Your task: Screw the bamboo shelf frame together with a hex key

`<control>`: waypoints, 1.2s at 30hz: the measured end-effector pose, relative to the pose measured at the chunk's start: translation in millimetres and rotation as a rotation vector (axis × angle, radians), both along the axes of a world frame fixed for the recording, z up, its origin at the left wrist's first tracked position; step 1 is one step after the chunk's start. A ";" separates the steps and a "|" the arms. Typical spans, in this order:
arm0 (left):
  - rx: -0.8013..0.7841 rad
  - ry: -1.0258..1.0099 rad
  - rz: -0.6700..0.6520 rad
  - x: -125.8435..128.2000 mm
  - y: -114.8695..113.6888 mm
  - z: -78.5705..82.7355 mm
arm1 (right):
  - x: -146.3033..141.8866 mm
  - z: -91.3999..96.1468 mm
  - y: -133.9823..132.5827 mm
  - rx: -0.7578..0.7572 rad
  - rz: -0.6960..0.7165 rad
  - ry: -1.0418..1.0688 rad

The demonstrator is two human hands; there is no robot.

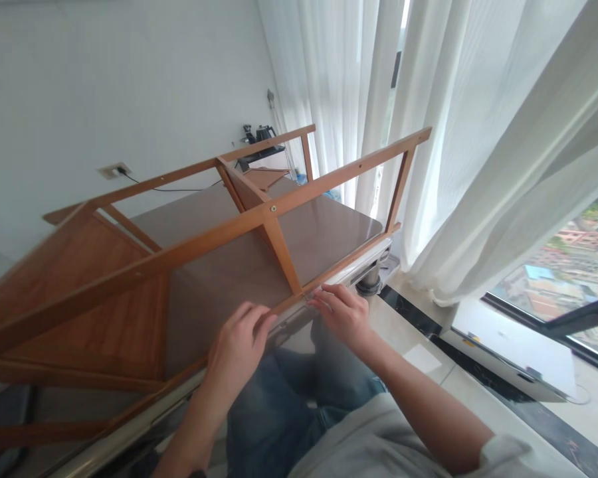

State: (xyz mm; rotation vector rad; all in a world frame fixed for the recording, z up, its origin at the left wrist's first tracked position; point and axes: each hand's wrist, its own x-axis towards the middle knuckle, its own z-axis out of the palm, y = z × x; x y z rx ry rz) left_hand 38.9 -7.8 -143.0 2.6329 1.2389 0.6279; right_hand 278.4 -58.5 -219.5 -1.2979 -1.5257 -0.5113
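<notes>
A wooden shelf frame (189,249) lies on its side across a brown table (329,232). Its panels and rails are orange-brown, with a small screw head (273,208) showing on the upper rail. My left hand (239,348) curls over the lower rail at the table's near edge, fingers bent on the wood. My right hand (343,312) pinches at the joint where an upright meets that lower rail; what sits between its fingertips is too small to make out. My legs in blue jeans (284,405) are below the table edge.
White curtains (478,146) hang at the right beside a window (568,279) with a view of buildings far below. A wall socket with a cable (113,170) is on the white wall. A kettle and dark items (262,136) stand on a far surface.
</notes>
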 end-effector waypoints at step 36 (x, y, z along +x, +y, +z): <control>-0.103 -0.021 0.050 6.9 -3.0 9.1 | 29.5 15.3 7.2 0.038 0.390 -0.260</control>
